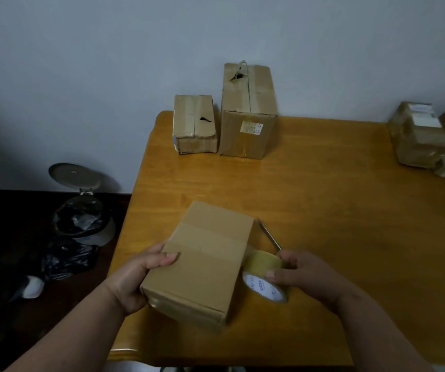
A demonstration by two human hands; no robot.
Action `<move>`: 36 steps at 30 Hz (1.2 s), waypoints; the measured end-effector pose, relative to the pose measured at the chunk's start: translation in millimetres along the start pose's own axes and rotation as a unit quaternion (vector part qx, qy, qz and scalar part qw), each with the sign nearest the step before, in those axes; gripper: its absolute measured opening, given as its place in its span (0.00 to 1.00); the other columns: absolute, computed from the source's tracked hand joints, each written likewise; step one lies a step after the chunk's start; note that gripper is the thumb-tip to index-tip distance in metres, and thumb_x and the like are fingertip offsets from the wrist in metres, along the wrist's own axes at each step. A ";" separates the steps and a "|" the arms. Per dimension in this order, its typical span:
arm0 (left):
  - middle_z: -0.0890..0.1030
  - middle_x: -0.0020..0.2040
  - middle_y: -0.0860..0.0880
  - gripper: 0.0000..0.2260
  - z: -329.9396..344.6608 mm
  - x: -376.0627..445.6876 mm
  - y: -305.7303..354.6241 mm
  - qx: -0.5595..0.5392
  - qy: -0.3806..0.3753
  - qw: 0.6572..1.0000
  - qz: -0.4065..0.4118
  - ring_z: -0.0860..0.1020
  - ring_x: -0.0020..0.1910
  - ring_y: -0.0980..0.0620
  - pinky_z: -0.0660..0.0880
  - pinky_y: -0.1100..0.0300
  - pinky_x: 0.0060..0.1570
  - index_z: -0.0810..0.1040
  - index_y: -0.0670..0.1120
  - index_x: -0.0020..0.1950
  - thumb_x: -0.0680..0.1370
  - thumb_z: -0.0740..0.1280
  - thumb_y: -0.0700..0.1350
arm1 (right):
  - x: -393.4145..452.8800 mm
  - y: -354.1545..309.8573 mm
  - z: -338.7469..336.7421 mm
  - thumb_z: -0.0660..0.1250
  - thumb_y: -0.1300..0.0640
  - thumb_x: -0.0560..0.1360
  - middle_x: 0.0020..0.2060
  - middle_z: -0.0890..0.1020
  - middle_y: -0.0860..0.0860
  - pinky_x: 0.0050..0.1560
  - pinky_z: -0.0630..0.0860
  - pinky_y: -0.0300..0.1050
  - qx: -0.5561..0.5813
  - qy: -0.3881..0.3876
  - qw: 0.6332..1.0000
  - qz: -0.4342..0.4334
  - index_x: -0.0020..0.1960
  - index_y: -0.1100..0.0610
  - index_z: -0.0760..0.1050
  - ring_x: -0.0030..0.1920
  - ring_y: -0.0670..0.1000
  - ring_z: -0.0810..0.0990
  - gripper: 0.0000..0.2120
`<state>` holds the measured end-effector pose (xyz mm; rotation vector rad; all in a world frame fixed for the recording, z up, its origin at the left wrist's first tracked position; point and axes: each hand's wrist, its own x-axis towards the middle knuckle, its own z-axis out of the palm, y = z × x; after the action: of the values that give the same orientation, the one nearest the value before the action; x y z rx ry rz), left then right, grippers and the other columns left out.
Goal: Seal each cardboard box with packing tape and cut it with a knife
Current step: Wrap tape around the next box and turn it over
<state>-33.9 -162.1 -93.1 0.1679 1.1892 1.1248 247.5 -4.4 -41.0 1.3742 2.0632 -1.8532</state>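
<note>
Gripping smooth rectangular cardboard box (202,264).

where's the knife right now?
In the head view the knife lies on the wooden table, just right of the cardboard box the left hand holds, its near end behind the tape roll in the right hand.

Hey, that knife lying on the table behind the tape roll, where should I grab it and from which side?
Probably the near end of the thin metal knife, from the right. It lies flat and diagonal on the wooden table, its near end beside the right hand; the brown cardboard box blocks the left.
</note>
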 end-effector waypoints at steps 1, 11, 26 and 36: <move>0.82 0.58 0.38 0.32 -3.9 0.7 -6.6 -0.016 0.001 1.000 -0.018 0.82 0.53 0.38 0.81 0.49 0.45 0.77 0.44 0.65 0.62 0.78 0.43 | 3.4 -2.4 3.5 0.74 0.45 0.65 0.43 0.84 0.54 0.45 0.74 0.44 -0.014 0.002 1.000 0.004 0.46 0.56 0.81 0.43 0.49 0.81 0.17; 0.81 0.59 0.55 0.28 8.8 -7.5 -3.5 0.223 0.045 0.974 -0.017 0.82 0.54 0.50 0.79 0.54 0.51 0.68 0.70 0.67 0.72 0.74 0.50 | 15.0 11.7 27.0 0.74 0.50 0.72 0.45 0.84 0.53 0.49 0.78 0.49 -0.080 -0.016 0.996 0.042 0.48 0.54 0.80 0.46 0.52 0.84 0.09; 0.82 0.56 0.42 0.12 15.4 8.2 -26.5 0.266 0.182 0.946 -0.022 0.80 0.52 0.43 0.76 0.47 0.58 0.76 0.46 0.58 0.80 0.65 0.52 | 0.0 -75.0 17.3 0.72 0.57 0.68 0.44 0.84 0.61 0.45 0.79 0.46 0.078 -0.133 0.980 -0.122 0.53 0.61 0.81 0.44 0.55 0.83 0.14; 0.78 0.65 0.56 0.36 22.2 -36.7 -3.3 0.166 -0.091 0.980 0.058 0.77 0.64 0.54 0.74 0.52 0.62 0.70 0.59 0.71 0.66 0.72 0.38 | 16.1 -76.8 71.5 0.73 0.35 0.64 0.31 0.80 0.46 0.34 0.74 0.41 0.056 -0.033 0.988 -0.139 0.37 0.51 0.80 0.33 0.45 0.77 0.19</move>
<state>-11.9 -182.1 -62.0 0.5919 1.2064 0.9814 154.4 -45.3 -10.6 1.0722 2.2458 -2.1169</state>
